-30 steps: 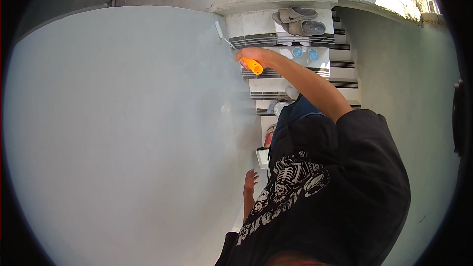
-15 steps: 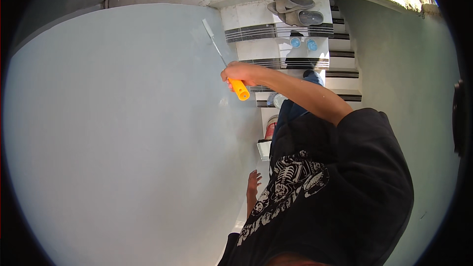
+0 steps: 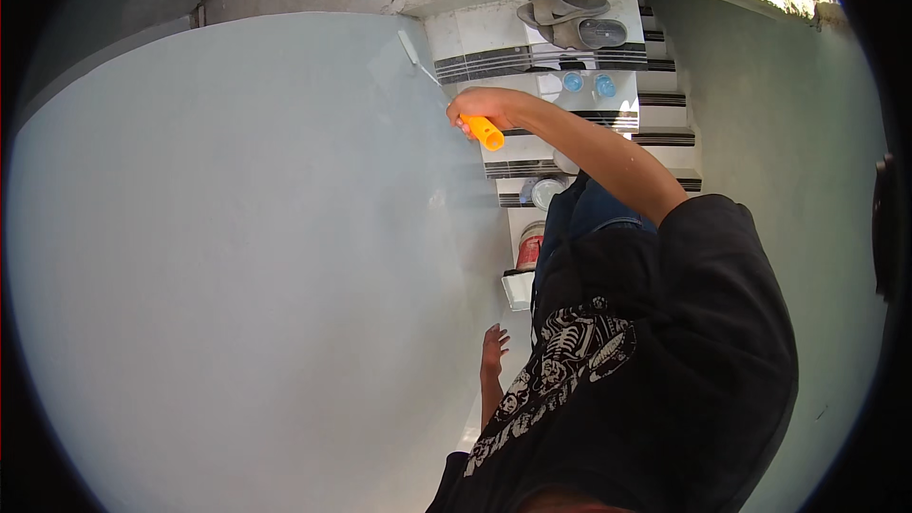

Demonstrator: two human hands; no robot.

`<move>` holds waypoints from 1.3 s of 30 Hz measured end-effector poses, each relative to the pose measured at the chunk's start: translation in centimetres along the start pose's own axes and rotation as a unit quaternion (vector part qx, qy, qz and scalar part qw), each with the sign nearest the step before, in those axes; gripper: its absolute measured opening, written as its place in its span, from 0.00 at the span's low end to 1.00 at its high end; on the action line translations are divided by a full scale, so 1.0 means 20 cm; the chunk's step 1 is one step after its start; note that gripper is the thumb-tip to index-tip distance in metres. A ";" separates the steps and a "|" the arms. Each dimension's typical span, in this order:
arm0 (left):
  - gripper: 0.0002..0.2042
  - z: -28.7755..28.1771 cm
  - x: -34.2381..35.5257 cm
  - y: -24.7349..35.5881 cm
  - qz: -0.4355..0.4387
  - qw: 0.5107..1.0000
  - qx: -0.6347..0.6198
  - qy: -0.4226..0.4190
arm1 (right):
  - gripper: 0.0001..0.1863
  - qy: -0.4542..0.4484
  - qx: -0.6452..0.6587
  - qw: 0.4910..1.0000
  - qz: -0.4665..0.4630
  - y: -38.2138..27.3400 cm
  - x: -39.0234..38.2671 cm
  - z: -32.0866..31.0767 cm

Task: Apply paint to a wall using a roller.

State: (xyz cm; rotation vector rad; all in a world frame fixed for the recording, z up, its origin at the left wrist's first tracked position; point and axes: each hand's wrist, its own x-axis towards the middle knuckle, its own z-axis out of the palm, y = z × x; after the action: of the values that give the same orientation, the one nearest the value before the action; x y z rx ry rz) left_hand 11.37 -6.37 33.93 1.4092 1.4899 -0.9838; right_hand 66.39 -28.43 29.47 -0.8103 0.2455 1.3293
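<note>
My right hand (image 3: 484, 106) is wrapped round the yellow handle of a slim paint roller (image 3: 488, 133). The roller's narrow white sleeve (image 3: 408, 47) lies against a pale grey wall (image 3: 237, 247), near its far right corner by the stairs. A slightly different-toned patch shows around the sleeve. Lower down, close to the wall and beside my black shirt, my left hand (image 3: 493, 347) hangs with its fingers apart, holding nothing.
Tiled stairs (image 3: 475, 28) with black striped edges run along the wall. On them are grey sandals (image 3: 589, 30), two blue cups (image 3: 573, 83), a round pale container (image 3: 547, 194), a red-and-white paint bucket (image 3: 530, 245) and a white tray (image 3: 518, 290). Another wall (image 3: 779, 180) stands at right.
My right hand has moved farther away and a little right, the roller's handle going with it. The sleeve has shifted slightly right along the wall. My left hand stays nearly in place.
</note>
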 end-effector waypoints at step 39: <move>0.29 0.17 0.04 -0.37 -0.058 0.993 -0.097 -0.020 | 0.07 0.010 -0.009 0.999 0.031 -0.02 0.10 -0.05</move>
State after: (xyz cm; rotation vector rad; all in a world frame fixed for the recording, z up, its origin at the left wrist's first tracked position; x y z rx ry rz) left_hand 4.08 -9.71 32.07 1.1702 1.6068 -0.9057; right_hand 67.51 -27.53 27.79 -0.8372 0.2761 1.3839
